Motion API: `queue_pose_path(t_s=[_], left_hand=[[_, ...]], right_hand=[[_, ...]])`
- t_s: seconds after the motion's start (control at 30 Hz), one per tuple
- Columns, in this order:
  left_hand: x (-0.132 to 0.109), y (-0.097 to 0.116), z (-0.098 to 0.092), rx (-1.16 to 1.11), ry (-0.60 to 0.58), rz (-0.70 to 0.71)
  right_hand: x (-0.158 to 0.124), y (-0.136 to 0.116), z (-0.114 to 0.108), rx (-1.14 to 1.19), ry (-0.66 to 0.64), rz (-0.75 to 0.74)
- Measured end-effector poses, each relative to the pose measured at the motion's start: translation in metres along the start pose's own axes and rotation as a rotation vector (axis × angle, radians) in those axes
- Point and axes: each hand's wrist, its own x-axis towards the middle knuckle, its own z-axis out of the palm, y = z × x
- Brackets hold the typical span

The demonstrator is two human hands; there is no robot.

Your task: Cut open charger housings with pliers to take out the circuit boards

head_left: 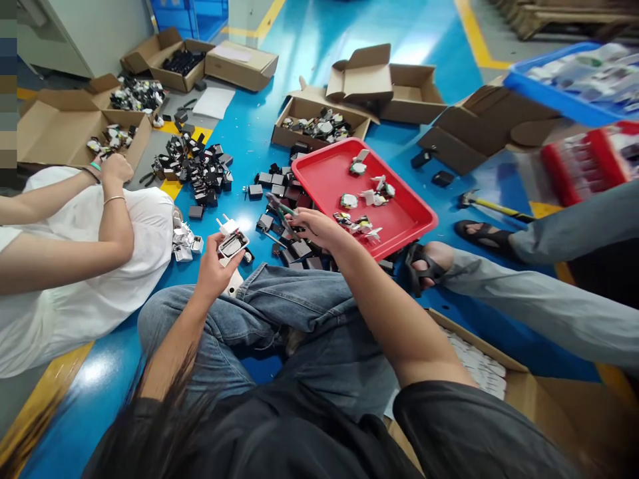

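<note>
Between the thumb and fingers of my left hand (213, 269) is a white plug adapter housing (233, 243), its two pins up and its open side showing parts inside. My right hand (317, 228) grips a pair of pliers (283, 209) with dark jaws and green on the handles, pointing left and apart from the adapter. Under the pliers lies a heap of black adapter housings (301, 249). Just right of it, a red tray (319, 174) holds several white and green inner parts (349, 200). A white piece (233, 286) sits by my knee below the left hand.
At left a co-worker in white sits beside a pile of black housings (192, 166) and white housings (186, 241). Cardboard boxes (279, 135) of parts stand beyond. At right are another person's legs, a hammer (492, 203) and a blue crate (544, 90). A box (519, 386) stands behind my right arm.
</note>
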Motion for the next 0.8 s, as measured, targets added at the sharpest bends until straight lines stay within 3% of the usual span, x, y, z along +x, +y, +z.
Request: queue_pose_path(t_s=[0.2,0.37,0.5,0.6,0.7,0.8], left_hand=[[-0.007,0.010,0.003,0.028,-0.100,-0.013],[-0.006,0.022,-0.004,0.075,-0.157,-0.010],[-0.004,0.030,-0.012,0.241,-0.218,0.003],[-0.002,0.032,-0.015,0.402,-0.203,0.044],[-0.001,0.030,-0.015,0.525,-0.205,0.112],[-0.002,0.029,-0.012,0.603,-0.224,0.156]], right_hand=[[-0.062,-0.018,-0.008,0.424,-0.307,-0.172],[-0.085,-0.011,0.006,0.325,-0.462,-0.433],[-0.091,-0.012,0.011,-0.048,-0.238,-0.764],[-0.094,-0.011,0.011,-0.321,-0.054,-0.929],[-0.095,-0.009,0.011,-0.533,0.065,-0.979],[-0.095,-0.008,0.014,-0.704,0.098,-0.959]])
